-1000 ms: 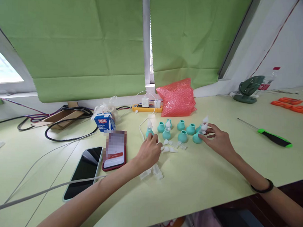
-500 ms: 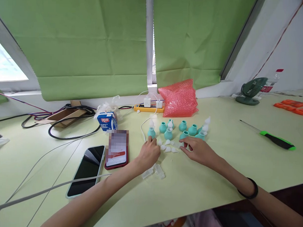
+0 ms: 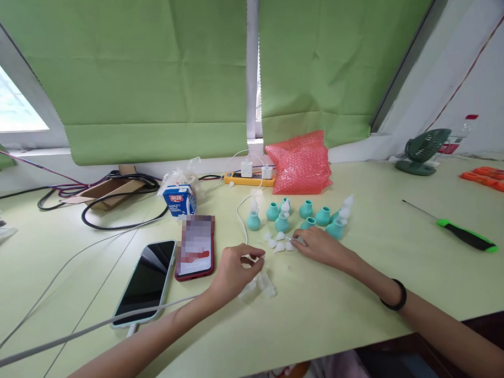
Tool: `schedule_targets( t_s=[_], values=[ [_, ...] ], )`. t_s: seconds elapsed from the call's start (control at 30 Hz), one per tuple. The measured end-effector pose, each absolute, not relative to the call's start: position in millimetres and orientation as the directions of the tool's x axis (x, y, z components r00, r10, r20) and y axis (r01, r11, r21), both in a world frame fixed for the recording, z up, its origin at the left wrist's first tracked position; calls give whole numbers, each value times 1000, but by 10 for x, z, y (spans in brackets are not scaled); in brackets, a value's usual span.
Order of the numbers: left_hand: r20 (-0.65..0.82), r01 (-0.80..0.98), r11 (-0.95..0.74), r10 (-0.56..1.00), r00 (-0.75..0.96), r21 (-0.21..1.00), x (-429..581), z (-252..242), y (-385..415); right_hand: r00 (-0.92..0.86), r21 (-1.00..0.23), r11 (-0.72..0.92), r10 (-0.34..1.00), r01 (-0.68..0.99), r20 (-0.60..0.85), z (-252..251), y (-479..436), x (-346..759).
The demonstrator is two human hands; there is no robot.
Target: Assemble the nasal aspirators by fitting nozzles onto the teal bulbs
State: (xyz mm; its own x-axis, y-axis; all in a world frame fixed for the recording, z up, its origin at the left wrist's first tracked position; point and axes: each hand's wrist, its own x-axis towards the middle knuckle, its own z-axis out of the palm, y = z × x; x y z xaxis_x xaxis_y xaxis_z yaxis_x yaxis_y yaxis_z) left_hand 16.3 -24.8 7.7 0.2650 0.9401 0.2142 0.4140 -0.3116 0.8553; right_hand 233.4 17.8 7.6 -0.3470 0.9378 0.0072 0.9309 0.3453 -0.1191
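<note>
Standing loosely grouped on the pale yellow-green tabletop (image 3: pixel 338 330), the small teal pear-shaped bulbs (image 3: pixel 306 209) are resting on their broad ends, probably because that is keeping them steady with their mouths upward. A few are carrying pointed, translucent white nozzles (image 3: pixel 284 210). Just in front, small white cone-like pieces (image 3: pixel 279 247) are lying loose between the two hands, presumably to be within easy reach of both.

The right hand (image 3: pixel 322 247) is hovering at the near side of the bulbs, its fingers curling toward the thumb with only a slight gap, beside a slim transparent piece; whether it is gripping that, I cannot tell. The left hand (image 3: pixel 235 271) is hanging nearer the table's front edge, thumb and forefinger almost meeting in a pinch; something pale is showing at the tips, too small to tell whether it is held. Just beside it, transparent plastic pieces (image 3: pixel 267 285) are lying flat.

Farther left, a red-cased phone (image 3: pixel 195 258) and a dark-screened, mint-cased phone (image 3: pixel 143 284) are lying apart, apparently to leave working room. Behind, a shiny red bubble-wrap bag (image 3: pixel 300 163) is leaning near the window, and a green-and-black screwdriver (image 3: pixel 465 232) is lying well to the right.
</note>
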Motion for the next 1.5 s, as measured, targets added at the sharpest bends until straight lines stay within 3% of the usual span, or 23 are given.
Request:
schedule_targets(
  t_s=[0.13, 0.33, 0.5, 0.57, 0.63, 0.73, 0.83, 0.93, 1.07, 1.5],
  values=[
    [123, 244, -173, 970, 208, 954, 124, 36, -288, -413, -187, 407, 911, 894, 7, 143, 216, 2363],
    [114, 136, -139, 977, 179, 981, 112, 30, -357, -461, -126, 461, 887, 878, 36, 146, 267, 2336],
    [39, 68, -51, 986, 162, 996, 111, 35, -383, -406, -118, 426, 899, 897, 162, 172, 198, 2267],
    [5, 30, -10, 986, 167, 1000, 112, 44, -381, -393, -218, 443, 888, 869, 239, 217, 128, 2227],
    [-21, -22, 25, 983, 184, 999, 113, 56, -381, -359, -431, 448, 892, 784, 275, 250, 54, 2168],
    [-21, -85, 40, 978, 208, 996, 114, 76, -387, -322, -834, 267, 940, 482, 114, 221, -29, 2032],
    [-5, -108, 28, 979, 203, 994, 115, 81, -396, -404, -990, -8, 913, 141, -65, 96, -77, 1885],
    [-2, -88, 18, 984, 176, 996, 116, 57, -401, -500, -989, -140, 861, -53, -95, -37, -121, 1799],
    [6, -59, 1, 993, 118, 998, 107, 1, -404, -551, -974, -179, 831, -138, -75, -102, -177, 1775],
    [24, -52, -20, 997, 70, 998, 101, 1, -445, -524, -999, -1, 852, -33, 16, -84, -218, 1782]
  ],
)
